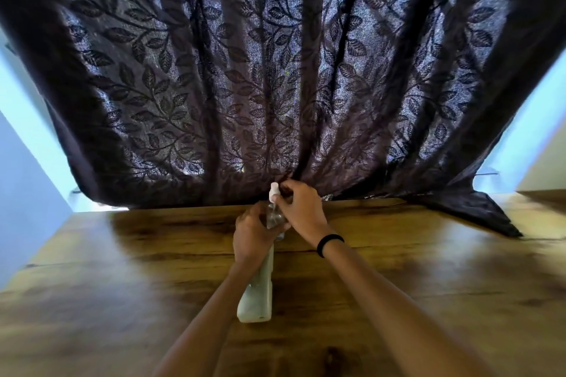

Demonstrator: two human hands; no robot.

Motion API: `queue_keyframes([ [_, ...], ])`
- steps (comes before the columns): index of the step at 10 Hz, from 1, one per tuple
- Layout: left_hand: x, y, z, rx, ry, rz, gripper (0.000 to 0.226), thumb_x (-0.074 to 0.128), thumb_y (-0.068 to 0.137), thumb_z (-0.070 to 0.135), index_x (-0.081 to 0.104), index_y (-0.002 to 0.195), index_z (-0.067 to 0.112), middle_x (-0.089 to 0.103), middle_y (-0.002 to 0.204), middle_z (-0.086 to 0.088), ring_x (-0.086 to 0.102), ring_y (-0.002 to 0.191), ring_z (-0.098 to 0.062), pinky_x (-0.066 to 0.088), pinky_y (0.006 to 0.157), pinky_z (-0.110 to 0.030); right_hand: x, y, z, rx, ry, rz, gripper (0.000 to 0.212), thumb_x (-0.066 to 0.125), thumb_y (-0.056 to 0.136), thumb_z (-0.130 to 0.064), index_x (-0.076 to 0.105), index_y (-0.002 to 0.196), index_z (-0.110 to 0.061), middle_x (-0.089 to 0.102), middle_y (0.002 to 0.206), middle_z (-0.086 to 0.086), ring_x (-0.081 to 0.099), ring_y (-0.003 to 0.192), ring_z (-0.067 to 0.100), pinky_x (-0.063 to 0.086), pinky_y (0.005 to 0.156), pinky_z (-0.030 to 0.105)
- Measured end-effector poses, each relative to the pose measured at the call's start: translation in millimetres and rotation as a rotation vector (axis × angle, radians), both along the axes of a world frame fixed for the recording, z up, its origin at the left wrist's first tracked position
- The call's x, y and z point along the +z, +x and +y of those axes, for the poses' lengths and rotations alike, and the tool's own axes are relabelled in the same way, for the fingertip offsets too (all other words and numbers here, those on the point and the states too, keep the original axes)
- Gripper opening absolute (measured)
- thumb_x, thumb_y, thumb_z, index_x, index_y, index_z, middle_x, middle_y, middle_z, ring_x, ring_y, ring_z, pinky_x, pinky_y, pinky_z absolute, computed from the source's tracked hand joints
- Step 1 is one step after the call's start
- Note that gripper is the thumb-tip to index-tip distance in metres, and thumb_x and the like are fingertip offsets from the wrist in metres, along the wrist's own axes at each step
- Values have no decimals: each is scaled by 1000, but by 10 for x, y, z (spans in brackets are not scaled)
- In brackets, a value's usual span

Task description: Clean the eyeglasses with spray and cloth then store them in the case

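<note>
A small clear spray bottle [274, 216] with a white nozzle stands upright near the table's far edge. My left hand [252, 237] is wrapped around its body. My right hand [301, 208] reaches over from the right, its fingertips pinching the white nozzle at the top. A pale, whitish oblong case [257, 297] lies on the table in front of the bottle, partly under my left forearm. I cannot see the eyeglasses or a cloth.
The wooden table [413, 285] spreads wide on both sides of my arms. A dark leaf-patterned curtain [275, 70] hangs right behind the bottle, its hem lying on the table at the far right [477, 211]. A black band circles my right wrist.
</note>
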State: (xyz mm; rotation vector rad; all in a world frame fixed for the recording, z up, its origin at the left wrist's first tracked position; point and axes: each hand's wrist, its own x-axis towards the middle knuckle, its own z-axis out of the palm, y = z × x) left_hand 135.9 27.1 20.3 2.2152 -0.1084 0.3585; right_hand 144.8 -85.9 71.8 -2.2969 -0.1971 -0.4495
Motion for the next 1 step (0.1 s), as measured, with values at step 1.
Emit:
queue_keyframes([
  [1,43,-20,5,59,47,-37,82,78,64,39,42,130,8,59,119,-15,51,112,-34,48,88,-51,-16,-24,-54,-17,7,12,21,60,87,-26,62,100,-10,67,96,6,64,86,20,48,69,27],
])
